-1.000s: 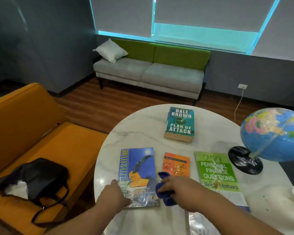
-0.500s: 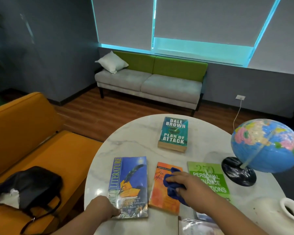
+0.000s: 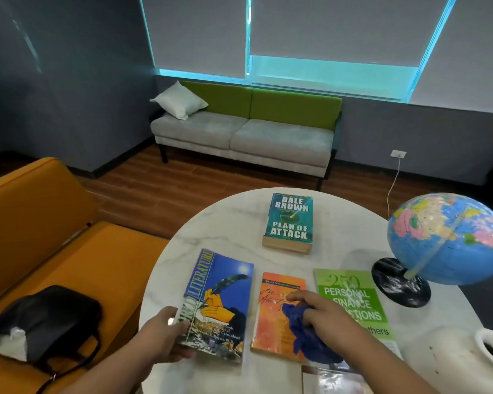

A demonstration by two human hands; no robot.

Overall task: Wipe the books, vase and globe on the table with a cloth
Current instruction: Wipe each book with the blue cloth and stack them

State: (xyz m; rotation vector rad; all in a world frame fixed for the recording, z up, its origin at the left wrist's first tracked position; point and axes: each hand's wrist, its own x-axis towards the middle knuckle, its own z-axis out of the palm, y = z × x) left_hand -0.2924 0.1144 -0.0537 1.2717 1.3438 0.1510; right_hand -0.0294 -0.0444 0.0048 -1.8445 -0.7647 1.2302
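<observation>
An orange sofa (image 3: 40, 237) fills the left of the room, and a grey two-seater sofa (image 3: 245, 135) with green back cushions stands under the blinds at the far wall, a white pillow (image 3: 180, 100) propped at its left end. Between them, nearest the camera, is a round white marble table (image 3: 228, 223) holding the things to be wiped.

The globe (image 3: 444, 240), tilted on its black base, stands at the table's right side. A black bag (image 3: 52, 317) lies on the orange sofa's seat. A white vase (image 3: 464, 351) sits at the near right edge of the table, partly cut off by the frame.

Four books lie flat and apart on the marble. The "Plan of Attack" paperback (image 3: 291, 220) is farthest back. In the near row are the blue "Literature" book (image 3: 222, 294) on the left, the orange Folger paperback (image 3: 271, 317) in the middle and the green "250 Personal Finance Questions" book (image 3: 347, 288) on the right.

The person's left hand (image 3: 162, 334) grips the near left edge of the "Literature" book, thumb on the cover and fingers curled beneath. The right hand (image 3: 325, 314) presses a bunched dark blue cloth (image 3: 305, 334) onto the orange Folger paperback, forefinger stretched forward and the other fingers bent over the fabric. The hands are apart, one on each book.
</observation>
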